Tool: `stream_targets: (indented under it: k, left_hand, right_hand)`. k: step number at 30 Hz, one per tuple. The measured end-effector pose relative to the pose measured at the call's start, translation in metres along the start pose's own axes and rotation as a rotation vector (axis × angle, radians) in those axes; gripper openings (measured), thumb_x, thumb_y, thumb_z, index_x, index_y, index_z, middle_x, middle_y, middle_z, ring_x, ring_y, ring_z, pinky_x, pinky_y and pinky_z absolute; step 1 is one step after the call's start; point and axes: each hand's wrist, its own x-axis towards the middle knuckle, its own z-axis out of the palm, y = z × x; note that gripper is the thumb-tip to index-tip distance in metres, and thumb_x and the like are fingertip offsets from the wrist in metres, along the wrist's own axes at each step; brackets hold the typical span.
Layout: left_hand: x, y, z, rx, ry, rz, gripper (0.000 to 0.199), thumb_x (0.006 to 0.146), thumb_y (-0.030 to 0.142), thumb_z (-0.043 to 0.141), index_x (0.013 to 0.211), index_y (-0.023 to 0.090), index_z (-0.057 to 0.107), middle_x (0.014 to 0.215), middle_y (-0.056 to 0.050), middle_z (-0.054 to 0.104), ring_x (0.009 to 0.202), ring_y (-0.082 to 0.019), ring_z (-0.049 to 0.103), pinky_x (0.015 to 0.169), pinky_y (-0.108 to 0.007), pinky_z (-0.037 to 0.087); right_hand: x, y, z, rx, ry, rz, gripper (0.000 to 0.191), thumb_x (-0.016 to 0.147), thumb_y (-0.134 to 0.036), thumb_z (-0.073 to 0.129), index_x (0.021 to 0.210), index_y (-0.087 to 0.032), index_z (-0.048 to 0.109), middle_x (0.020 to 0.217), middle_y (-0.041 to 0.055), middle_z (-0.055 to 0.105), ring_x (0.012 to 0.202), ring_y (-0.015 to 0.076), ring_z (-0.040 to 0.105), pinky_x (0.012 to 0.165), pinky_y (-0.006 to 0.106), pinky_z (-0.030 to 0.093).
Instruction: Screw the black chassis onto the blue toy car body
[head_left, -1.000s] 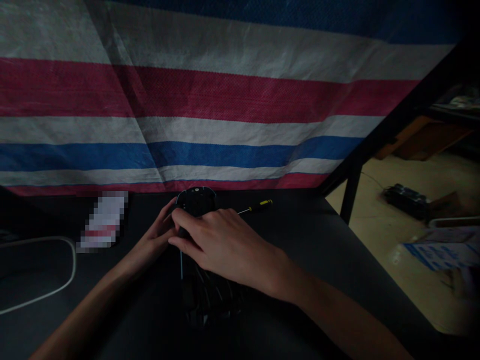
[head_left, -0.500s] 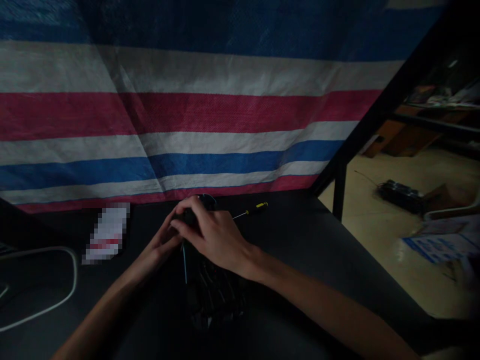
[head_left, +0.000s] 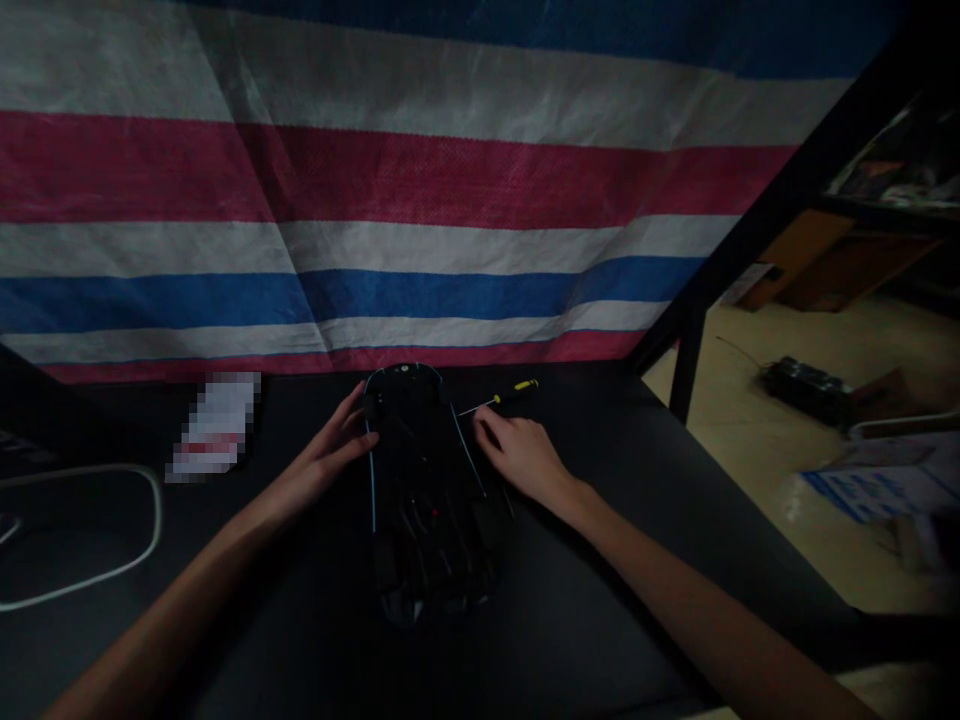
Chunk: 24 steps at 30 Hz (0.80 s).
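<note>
A black car-shaped object (head_left: 424, 480) with thin light-blue edge lines lies on the dark table (head_left: 630, 500), its underside seemingly up. My left hand (head_left: 334, 447) rests against its left edge near the far end, thumb over the edge and fingers along the side. Right of the object is my right hand (head_left: 525, 458), fingers curled and low on the table; whether something small is in them is too dark to tell. Just beyond those fingers lies a screwdriver (head_left: 516, 391) with a yellow and black handle, its shaft pointing toward the object.
A pixelated white and red item (head_left: 217, 425) and a white looped cable or frame (head_left: 159, 515) are on the left. Striped sheeting (head_left: 420, 180) hangs behind the table. On the floor at right are a black device (head_left: 806, 388) and a blue-white box (head_left: 870, 485).
My right hand has left the object's far end and moved right, down beside the screwdriver. My left hand remains at the left edge. The view has tilted slightly downward.
</note>
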Motion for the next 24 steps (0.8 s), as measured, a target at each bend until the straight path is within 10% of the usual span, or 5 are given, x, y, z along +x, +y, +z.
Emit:
stream_targets:
  k: [12, 19, 24]
  left_hand:
    - [0.003, -0.012, 0.002, 0.474, 0.190, 0.208, 0.062, 0.106, 0.043, 0.039, 0.163, 0.028, 0.021, 0.167, -0.010, 0.038, 0.152, -0.032, 0.036, 0.123, -0.056, 0.029]
    - [0.006, -0.013, -0.003, 0.905, 0.158, 0.292, 0.027, 0.096, 0.029, 0.050, 0.120, 0.018, 0.055, 0.113, -0.013, 0.062, 0.108, -0.033, 0.062, 0.099, -0.055, 0.053]
    - [0.008, -0.016, -0.006, 0.949, 0.103, 0.312, 0.023, 0.096, 0.028, 0.048, 0.116, 0.019, 0.055, 0.112, -0.012, 0.060, 0.104, -0.032, 0.062, 0.097, -0.056, 0.054]
  right_hand:
    - [0.007, 0.014, 0.001, 0.379, 0.106, 0.086, 0.023, 0.103, -0.039, 0.041, 0.104, -0.027, 0.062, 0.074, -0.0018, 0.060, 0.061, 0.0153, 0.054, 0.061, 0.027, 0.034]
    - [0.012, 0.023, 0.003, 0.703, 0.141, 0.123, 0.021, 0.098, -0.039, 0.046, 0.095, -0.024, 0.060, 0.073, -0.0025, 0.048, 0.062, 0.0140, 0.046, 0.060, 0.025, 0.040]
    - [0.009, 0.022, 0.002, 0.761, 0.065, 0.151, 0.020, 0.098, -0.038, 0.049, 0.095, -0.024, 0.063, 0.075, -0.0019, 0.051, 0.065, 0.0139, 0.045, 0.061, 0.026, 0.038]
